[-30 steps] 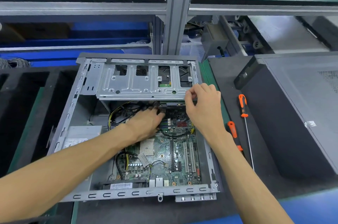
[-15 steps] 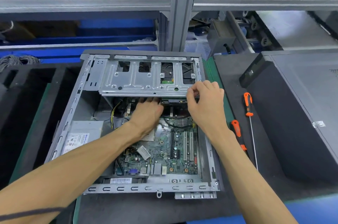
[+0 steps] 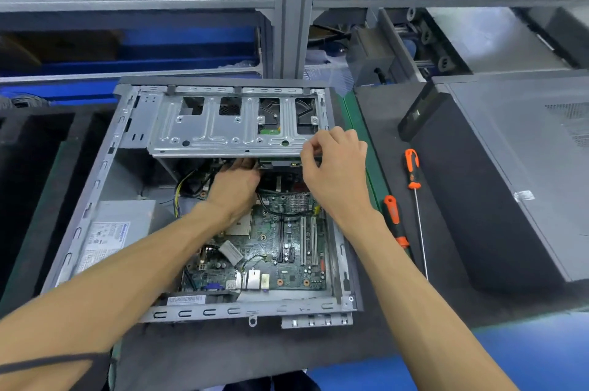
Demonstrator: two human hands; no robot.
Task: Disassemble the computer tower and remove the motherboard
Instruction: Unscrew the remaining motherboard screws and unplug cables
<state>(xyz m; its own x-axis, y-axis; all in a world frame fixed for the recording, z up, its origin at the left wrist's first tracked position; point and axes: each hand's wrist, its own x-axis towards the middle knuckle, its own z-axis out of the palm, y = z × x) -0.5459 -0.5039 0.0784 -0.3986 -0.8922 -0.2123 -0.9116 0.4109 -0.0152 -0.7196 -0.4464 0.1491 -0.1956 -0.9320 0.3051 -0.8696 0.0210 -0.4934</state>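
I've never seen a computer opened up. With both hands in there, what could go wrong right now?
1. The left hand reaches under the metal drive cage, fingers hidden; its edge could scrape skin.
2. Black cables still cross the motherboard; a tug might strain a connector.
3. The right hand grips the cage's front edge; a slip could drop it on the board.

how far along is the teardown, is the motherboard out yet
Not out yet. Done: the tower case lies open with its side cover off. In hand: the left hand reaches under the drive cage, fingers hidden, while the right hand grips the cage's front edge. Left: the motherboard still sits inside with cables attached, and the two screwdrivers lie unused on the mat.
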